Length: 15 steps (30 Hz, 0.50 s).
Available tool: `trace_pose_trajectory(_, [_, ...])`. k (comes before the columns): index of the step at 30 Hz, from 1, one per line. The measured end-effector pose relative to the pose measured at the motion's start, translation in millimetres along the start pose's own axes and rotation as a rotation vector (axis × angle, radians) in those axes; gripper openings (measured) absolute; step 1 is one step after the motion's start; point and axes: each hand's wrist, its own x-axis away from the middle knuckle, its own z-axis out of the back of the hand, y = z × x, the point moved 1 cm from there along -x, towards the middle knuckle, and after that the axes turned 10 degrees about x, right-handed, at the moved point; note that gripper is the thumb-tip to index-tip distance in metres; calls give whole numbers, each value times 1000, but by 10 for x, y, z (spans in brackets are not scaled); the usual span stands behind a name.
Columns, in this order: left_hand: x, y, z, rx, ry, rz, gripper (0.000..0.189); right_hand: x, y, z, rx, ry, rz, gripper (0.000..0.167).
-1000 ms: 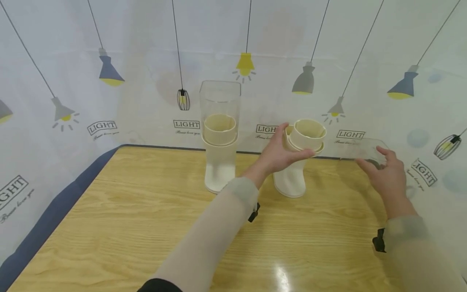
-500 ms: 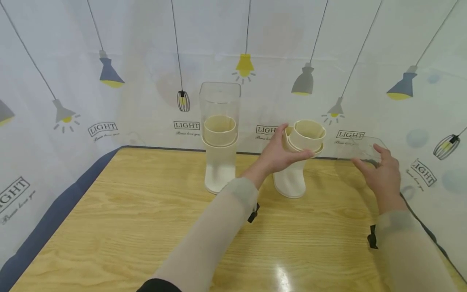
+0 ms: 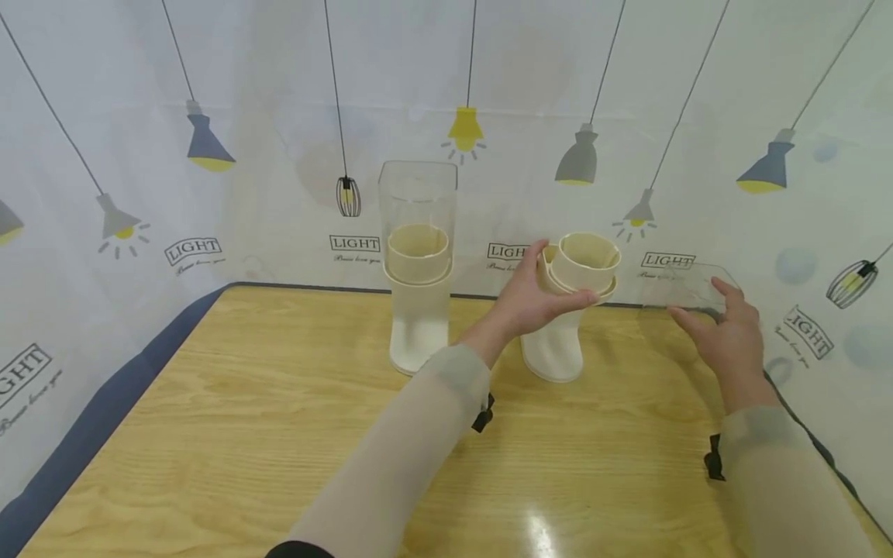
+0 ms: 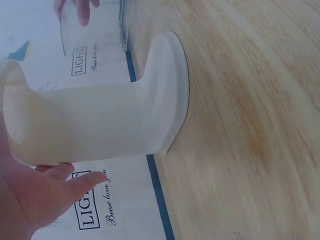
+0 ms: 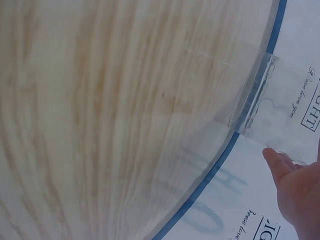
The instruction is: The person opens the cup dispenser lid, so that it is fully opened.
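Note:
Two cream plastic stands with ring-shaped tops are upright toward the back of the table. My left hand (image 3: pixel 530 298) grips the upper part of the right stand (image 3: pixel 554 349), thumb in front and fingers around the far left side. In the left wrist view its tall body (image 4: pixel 95 120) flares into a flat base on the wood. My right hand (image 3: pixel 732 341) holds a clear plastic container (image 3: pixel 691 287) at the table's back right, thumb and fingers spread across it. The right wrist view shows that container (image 5: pixel 265 105) at the table's edge, with fingertips at its side.
The left stand (image 3: pixel 421 333) carries a tall clear square container (image 3: pixel 418 182) around its cream ring. Right behind the wooden table (image 3: pixel 230 418) hangs a white cloth (image 3: pixel 272 155) printed with lamps. A dark blue edge (image 3: pixel 139 364) borders the tabletop.
My right hand and the clear container have shifted slightly left, mostly in the first half second. The left hand keeps its grip on the right stand.

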Motion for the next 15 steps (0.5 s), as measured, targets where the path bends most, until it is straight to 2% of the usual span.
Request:
trace_pose_trajectory(5, [5, 20, -17, 5, 8, -27, 125, 13, 22, 46, 3, 7, 46, 110])
trace_pose_trajectory(9, [41, 21, -27, 18, 5, 0, 133, 95, -2, 102, 16, 13, 25, 115])
trace_pose_trajectory(12, [81, 13, 2, 18, 19, 18, 137, 183, -107, 170, -13, 88, -1, 109])
trace_pose_trajectory(15, [145, 13, 66, 35, 35, 2, 133, 283, -293, 262, -86, 198, 22, 92])
